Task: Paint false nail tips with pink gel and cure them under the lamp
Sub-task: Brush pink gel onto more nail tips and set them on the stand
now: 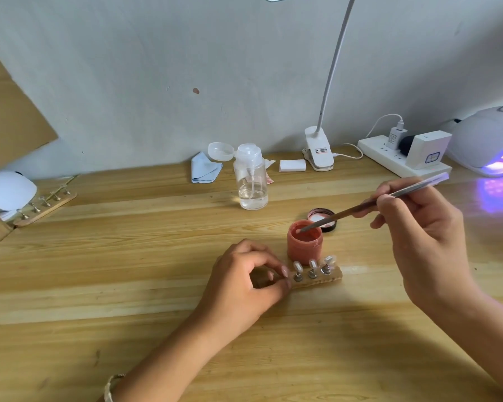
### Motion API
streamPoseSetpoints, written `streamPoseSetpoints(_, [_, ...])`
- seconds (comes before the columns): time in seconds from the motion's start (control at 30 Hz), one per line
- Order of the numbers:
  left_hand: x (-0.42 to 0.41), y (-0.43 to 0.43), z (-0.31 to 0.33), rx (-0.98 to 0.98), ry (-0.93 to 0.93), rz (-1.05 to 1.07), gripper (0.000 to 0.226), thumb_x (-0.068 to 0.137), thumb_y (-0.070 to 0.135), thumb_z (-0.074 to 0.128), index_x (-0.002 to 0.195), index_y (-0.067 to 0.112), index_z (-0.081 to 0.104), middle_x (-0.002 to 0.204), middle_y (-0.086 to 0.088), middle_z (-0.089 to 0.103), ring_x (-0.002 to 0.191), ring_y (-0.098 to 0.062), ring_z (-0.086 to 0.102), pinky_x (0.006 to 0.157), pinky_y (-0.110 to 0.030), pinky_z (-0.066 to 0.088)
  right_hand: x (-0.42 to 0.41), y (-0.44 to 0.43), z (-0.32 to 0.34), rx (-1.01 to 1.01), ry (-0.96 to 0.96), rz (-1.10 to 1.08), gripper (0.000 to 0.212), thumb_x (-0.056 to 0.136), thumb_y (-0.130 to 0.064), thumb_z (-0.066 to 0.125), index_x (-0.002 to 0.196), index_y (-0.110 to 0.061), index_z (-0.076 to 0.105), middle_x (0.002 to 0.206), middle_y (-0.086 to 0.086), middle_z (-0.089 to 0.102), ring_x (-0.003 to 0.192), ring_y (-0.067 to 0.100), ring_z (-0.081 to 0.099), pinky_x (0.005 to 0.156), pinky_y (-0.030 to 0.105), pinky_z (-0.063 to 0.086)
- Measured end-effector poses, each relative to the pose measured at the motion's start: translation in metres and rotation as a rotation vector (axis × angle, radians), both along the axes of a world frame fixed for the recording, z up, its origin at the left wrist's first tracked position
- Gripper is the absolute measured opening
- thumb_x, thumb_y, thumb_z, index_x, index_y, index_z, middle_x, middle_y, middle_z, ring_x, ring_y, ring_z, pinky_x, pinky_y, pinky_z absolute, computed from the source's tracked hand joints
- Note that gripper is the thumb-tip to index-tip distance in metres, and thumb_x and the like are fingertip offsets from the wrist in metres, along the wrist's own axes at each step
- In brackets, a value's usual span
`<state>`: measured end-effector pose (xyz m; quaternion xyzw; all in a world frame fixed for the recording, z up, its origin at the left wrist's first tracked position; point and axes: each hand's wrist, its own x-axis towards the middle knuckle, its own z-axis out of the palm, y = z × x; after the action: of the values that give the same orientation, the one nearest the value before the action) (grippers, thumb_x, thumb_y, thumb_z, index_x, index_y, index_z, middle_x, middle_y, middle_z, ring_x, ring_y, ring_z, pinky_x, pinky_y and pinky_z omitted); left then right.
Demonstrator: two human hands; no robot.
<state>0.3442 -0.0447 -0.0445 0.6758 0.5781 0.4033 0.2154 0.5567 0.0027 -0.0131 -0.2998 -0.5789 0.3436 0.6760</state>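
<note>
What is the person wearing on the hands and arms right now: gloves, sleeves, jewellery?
No gloves, and no sleeves in view. The left hand and the right hand are both bare. A thin pale band goes round the left wrist, partly cut off by the frame's bottom edge. No rings or watch show.

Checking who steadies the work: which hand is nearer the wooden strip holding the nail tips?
Left. The left hand pinches the strip's left end; the right hand is apart from it, behind and to its right, holding a brush dipped in the pink gel pot.
</note>
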Motion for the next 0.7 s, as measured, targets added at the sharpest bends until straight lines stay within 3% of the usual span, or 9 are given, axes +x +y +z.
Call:
streamPoseSetpoints(0.03, [0.0, -0.001, 0.001, -0.001, 0.03, 0.003, 0.017, 0.067, 0.025, 0.085, 0.08, 0.029, 0.076, 0.098, 0.023, 0.06, 0.098, -0.004, 0.06, 0.088, -0.029, 0.048, 0.001, 0.001, 0.0, -0.002, 0.001, -0.01, 0.009, 0.087, -0.018, 0.058, 0.082, -0.025, 0.062, 0.069, -0.012, 0.068, 0.069, 0.025, 0.057, 0.059, 0.02, 0.041])
streamPoseSetpoints(0.17, [0.006, -0.001, 0.009, -0.053, 0.136, 0.001, 0.034, 0.061, 0.043, 0.076, 0.094, 0.033, 0.075, 0.103, 0.021, 0.056, 0.11, -0.007, 0.054, 0.096, -0.041, 0.046, 0.004, 0.004, -0.003, -0.003, -0.021, -0.072, 0.022, 0.095, 0.0, 0.053, 0.087, -0.019, 0.061, 0.07, -0.01, 0.071, 0.069, 0.001, 0.065, 0.067, 0.012, 0.047])
streamPoseSetpoints(0.37, [0.009, 0.002, 0.018, -0.143, 0.288, 0.0, 0.026, 0.067, 0.045, 0.078, 0.09, 0.034, 0.071, 0.094, 0.015, 0.055, 0.095, -0.005, 0.051, 0.096, -0.035, 0.043, 0.008, 0.008, -0.005, -0.041, -0.103, -0.164, 0.028, 0.099, -0.006, 0.057, 0.088, -0.031, 0.062, 0.077, -0.006, 0.075, 0.077, 0.003, 0.07, 0.069, 0.014, 0.049])
streamPoseSetpoints(0.47, [0.014, 0.007, 0.02, -0.172, 0.292, -0.003, 0.025, 0.069, 0.048, 0.079, 0.087, 0.035, 0.068, 0.09, 0.015, 0.052, 0.09, 0.0, 0.048, 0.087, -0.029, 0.04, 0.008, 0.006, -0.004, -0.015, -0.2, -0.168, 0.03, 0.097, -0.01, 0.061, 0.086, -0.038, 0.063, 0.079, -0.007, 0.075, 0.077, 0.005, 0.069, 0.066, 0.012, 0.047])
streamPoseSetpoints(0.57, [0.017, 0.012, 0.02, -0.155, 0.329, -0.006, 0.023, 0.067, 0.051, 0.078, 0.079, 0.037, 0.064, 0.086, 0.016, 0.052, 0.087, 0.006, 0.047, 0.081, -0.027, 0.036, 0.007, 0.003, -0.005, 0.031, -0.324, -0.199, 0.025, 0.096, -0.012, 0.063, 0.086, -0.034, 0.061, 0.081, -0.012, 0.072, 0.076, 0.006, 0.065, 0.067, 0.01, 0.043])
streamPoseSetpoints(0.7, [0.013, 0.009, 0.013, -0.075, 0.23, 0.023, 0.017, 0.067, 0.045, 0.081, 0.076, 0.036, 0.069, 0.082, 0.013, 0.057, 0.08, -0.002, 0.054, 0.084, -0.034, 0.046, 0.004, 0.001, -0.004, 0.059, -0.469, -0.204, 0.019, 0.092, -0.018, 0.061, 0.087, -0.035, 0.059, 0.086, -0.018, 0.07, 0.08, 0.005, 0.062, 0.067, 0.007, 0.039])
